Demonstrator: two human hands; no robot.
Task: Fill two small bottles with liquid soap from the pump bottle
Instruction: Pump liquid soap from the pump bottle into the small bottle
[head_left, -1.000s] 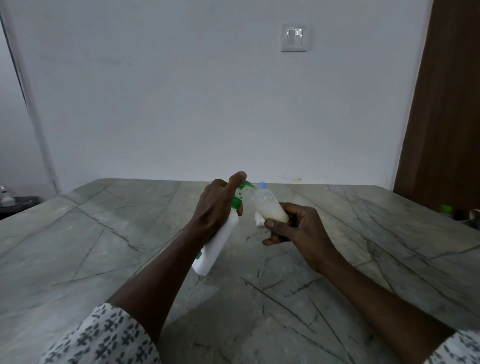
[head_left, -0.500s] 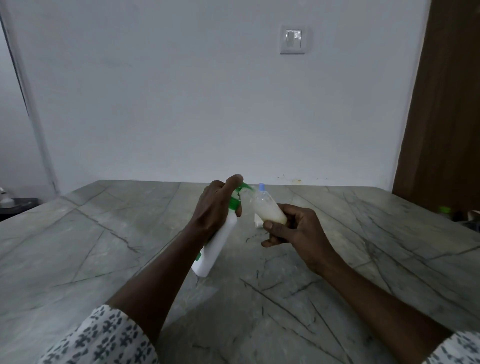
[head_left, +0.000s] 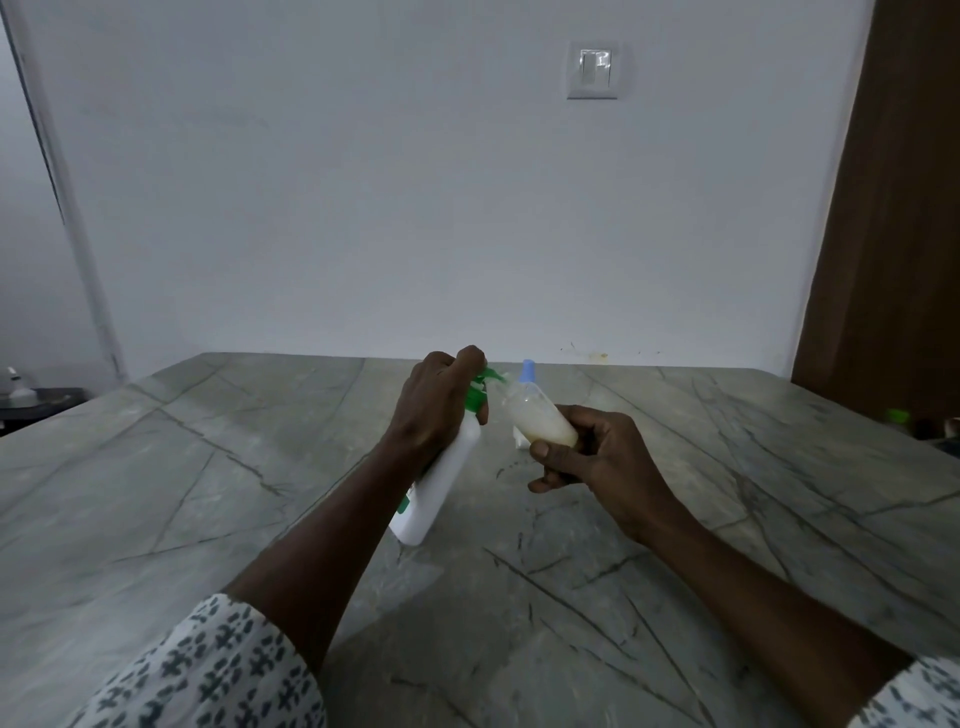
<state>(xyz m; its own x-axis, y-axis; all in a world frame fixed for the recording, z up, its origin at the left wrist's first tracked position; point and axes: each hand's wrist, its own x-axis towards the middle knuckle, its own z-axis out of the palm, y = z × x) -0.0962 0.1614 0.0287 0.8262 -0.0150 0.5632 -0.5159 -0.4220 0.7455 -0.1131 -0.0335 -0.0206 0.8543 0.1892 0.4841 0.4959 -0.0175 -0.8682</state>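
Head view, nearest first: your two patterned sleeves (head_left: 208, 670) sit at the bottom corners of the frame, forearms reaching up toward the centre over the grey stone table (head_left: 156, 467). Just left of centre, your left hand (head_left: 434, 410) is wrapped tight round the neck of the white pump bottle (head_left: 441, 483), a finger on top of the green pump head (head_left: 480, 387); the bottle leans to the right, its base low near the stone, though contact there cannot be confirmed. Right of centre, your right hand (head_left: 592, 462) is closed round the lower end of the small bottle (head_left: 537, 423), which tilts up-left so its mouth meets the green spout. It looks partly filled with pale soap. Judge it light, thin-walled and squeezable, likely slick if soap runs down, so hold it low on the body without crushing it. Behind it, a second small bottle (head_left: 525, 371) with a blue cap shows only partly.
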